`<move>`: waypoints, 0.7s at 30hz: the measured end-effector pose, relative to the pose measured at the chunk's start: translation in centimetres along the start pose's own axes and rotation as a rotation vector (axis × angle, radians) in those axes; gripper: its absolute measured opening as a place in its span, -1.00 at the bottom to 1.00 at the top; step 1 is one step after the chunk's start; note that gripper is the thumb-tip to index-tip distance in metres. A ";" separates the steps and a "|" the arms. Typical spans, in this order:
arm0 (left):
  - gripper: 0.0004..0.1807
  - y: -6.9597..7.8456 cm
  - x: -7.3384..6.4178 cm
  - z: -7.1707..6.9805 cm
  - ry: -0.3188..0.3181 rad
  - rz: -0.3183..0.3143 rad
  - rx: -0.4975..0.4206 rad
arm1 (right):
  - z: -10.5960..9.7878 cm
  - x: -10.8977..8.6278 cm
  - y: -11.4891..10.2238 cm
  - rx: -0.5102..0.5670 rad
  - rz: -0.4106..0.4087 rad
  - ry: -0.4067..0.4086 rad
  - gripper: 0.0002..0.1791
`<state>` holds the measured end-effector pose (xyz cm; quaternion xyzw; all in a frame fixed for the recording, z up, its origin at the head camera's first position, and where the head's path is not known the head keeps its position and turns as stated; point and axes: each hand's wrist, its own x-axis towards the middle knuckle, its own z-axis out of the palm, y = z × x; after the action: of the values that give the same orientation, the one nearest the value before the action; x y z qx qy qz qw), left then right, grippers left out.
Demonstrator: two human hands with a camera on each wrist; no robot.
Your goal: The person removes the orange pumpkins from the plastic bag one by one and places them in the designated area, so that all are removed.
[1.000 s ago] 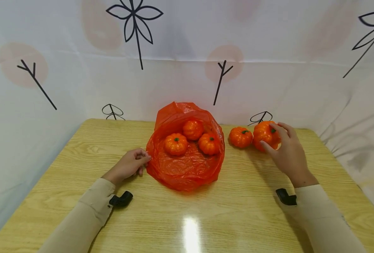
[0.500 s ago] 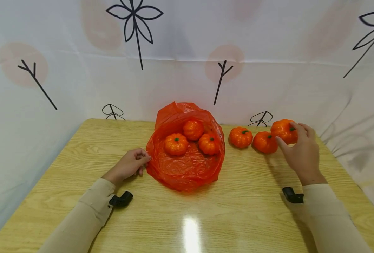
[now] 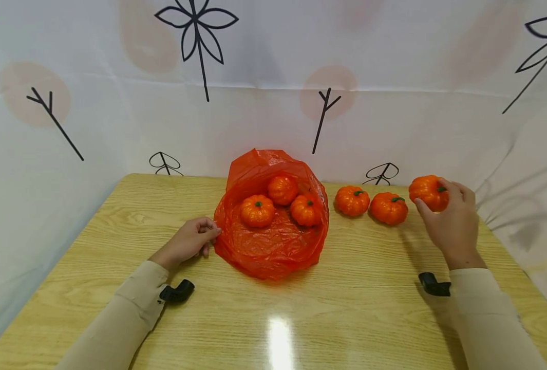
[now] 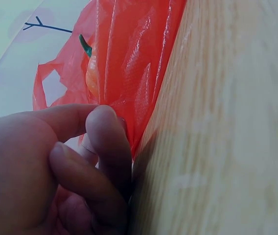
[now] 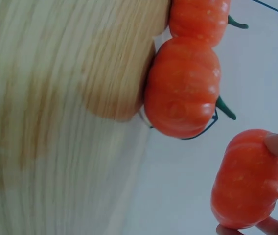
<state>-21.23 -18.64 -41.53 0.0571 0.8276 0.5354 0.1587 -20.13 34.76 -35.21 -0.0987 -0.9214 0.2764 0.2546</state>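
A small orange pumpkin with a green stem is gripped by my right hand at the right of the table. The right wrist view shows this pumpkin held between thumb and fingers, raised off the wood. Left of it, two more pumpkins sit side by side, a near one and a farther one. At the middle stands a red plastic bag, mouth open, with three pumpkins inside. Thumb and forefinger of my left hand pinch the bag's left edge.
The wooden table reaches back to a white cloth backdrop printed with dark flowers and twigs. Black wrist mounts sit at both beige sleeves.
My right hand has moved to the right with its pumpkin, away from the two on the table, and the near one now shows fully. The left hand and bag stay still.
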 end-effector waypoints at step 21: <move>-0.76 0.1 -0.1 0.0 0.006 0.001 0.006 | 0.0 0.3 2.6 -0.124 0.076 -0.220 -0.18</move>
<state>-21.15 -18.59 -41.44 0.0567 0.8296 0.5332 0.1558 -20.23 37.05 -36.55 -0.1179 -0.9547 0.2376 0.1348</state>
